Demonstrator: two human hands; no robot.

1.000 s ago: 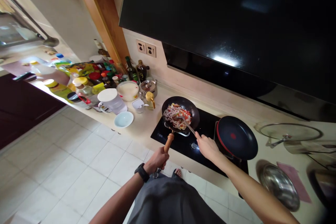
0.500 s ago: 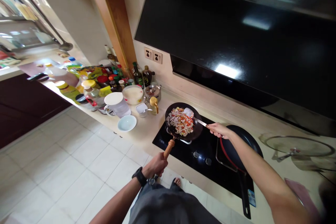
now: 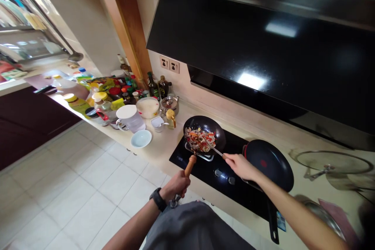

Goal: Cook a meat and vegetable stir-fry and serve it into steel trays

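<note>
My left hand (image 3: 177, 184) is closed round the wooden handle (image 3: 190, 165) of a dark wok (image 3: 217, 129), which is tilted over the left part of the black hob (image 3: 205, 172). Sliced food (image 3: 199, 136), pale pieces mixed with red and orange strips, lies gathered on the wok's left and near side. My right hand (image 3: 238, 166) grips a spatula (image 3: 215, 149) by its handle, palm down, above the hob's middle. The spatula's blade is down in the food, mostly covered by it.
A black frying pan (image 3: 268, 164) sits on the hob's right. Left of the wok stand a pale blue bowl (image 3: 141, 139), a lidded water jug (image 3: 130, 119), a small white container (image 3: 158, 123) and several bottles. A glass lid (image 3: 332, 163) is at right; a range hood (image 3: 249, 43) overhangs the back.
My right hand has moved left and nearer, drawing the spatula through the food. The food has shifted to the wok's near side, and the wok is tilted more. My left hand keeps its grip.
</note>
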